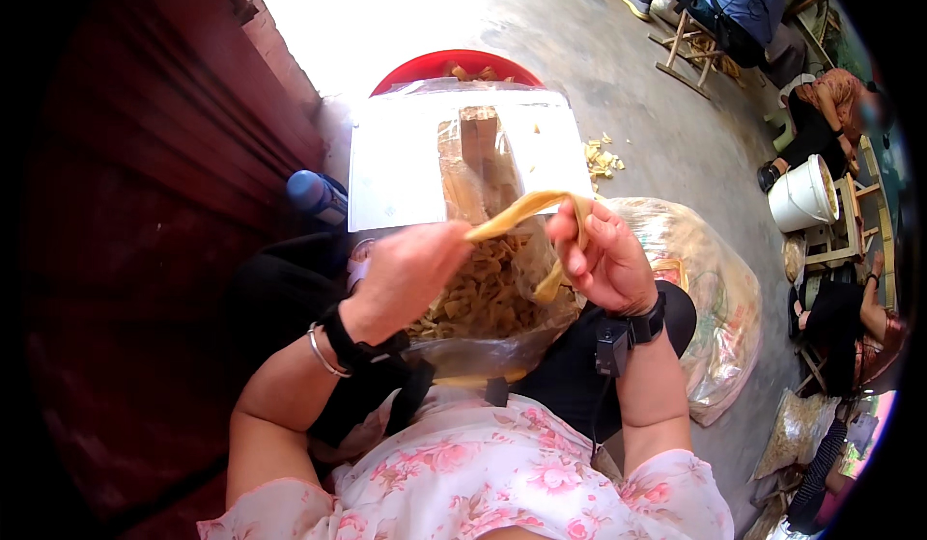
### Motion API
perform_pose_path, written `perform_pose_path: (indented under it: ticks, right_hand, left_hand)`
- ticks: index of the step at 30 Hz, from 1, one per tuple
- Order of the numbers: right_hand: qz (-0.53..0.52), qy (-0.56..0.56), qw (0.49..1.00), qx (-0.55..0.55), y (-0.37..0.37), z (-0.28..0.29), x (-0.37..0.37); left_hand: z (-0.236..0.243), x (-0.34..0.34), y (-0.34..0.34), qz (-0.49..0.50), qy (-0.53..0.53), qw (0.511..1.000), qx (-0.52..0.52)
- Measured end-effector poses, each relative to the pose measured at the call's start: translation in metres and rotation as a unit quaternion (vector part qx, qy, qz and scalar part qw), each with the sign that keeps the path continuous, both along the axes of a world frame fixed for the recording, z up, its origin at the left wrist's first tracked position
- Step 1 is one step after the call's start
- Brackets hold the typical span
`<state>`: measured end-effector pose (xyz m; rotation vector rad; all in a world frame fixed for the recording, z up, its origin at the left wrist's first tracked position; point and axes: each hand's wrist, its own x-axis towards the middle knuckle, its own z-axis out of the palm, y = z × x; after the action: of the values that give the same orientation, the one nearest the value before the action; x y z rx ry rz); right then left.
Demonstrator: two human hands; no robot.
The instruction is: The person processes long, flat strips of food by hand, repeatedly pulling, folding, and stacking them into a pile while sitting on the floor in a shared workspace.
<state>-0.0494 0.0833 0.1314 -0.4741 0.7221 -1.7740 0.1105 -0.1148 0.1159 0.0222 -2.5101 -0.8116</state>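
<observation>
My left hand [410, 265] is closed on one end of a long yellow-tan strip [521, 211]. My right hand [603, 250] grips the strip's folded part, fingers curled, with a length hanging down between us. Below lies a clear plastic bag [454, 352] full of brown cut pieces [483, 284]. Just beyond my hands is a white board [391, 159], with a wooden block [481, 135] at its middle under or behind clear plastic. The board partly covers a red basin [406, 67] with brown pieces at the back.
A blue bottle [311, 193] stands left of the board, near a dark red wall [145, 202]. A large stuffed sack [710, 299] sits at my right. Farther right are seated people [744, 4], a white bucket [801, 193], stools [686, 57] and scattered yellow pieces [603, 162] on the floor.
</observation>
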Motion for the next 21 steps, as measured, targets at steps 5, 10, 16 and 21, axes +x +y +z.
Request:
perform_pose_path:
  ticks: [5,10,16,21]
  right_hand:
    - [-0.067,0.443,0.888,0.103,-0.015,0.0,0.025]
    - [-0.012,0.302,0.93,0.208,-0.014,-0.004,0.02]
    - [0.026,0.21,0.971,0.109,-0.015,-0.003,0.027]
    - [-0.017,0.172,0.974,0.145,-0.016,-0.016,0.027]
  left_hand:
    - [0.008,0.003,0.019,-0.155,-0.272,0.823,0.475]
    - [0.016,-0.001,0.0,-0.14,-0.181,0.778,0.585]
    - [0.012,-0.01,0.02,-0.146,-0.192,0.783,0.573]
    - [-0.007,-0.012,0.018,-0.033,-0.173,0.927,0.331]
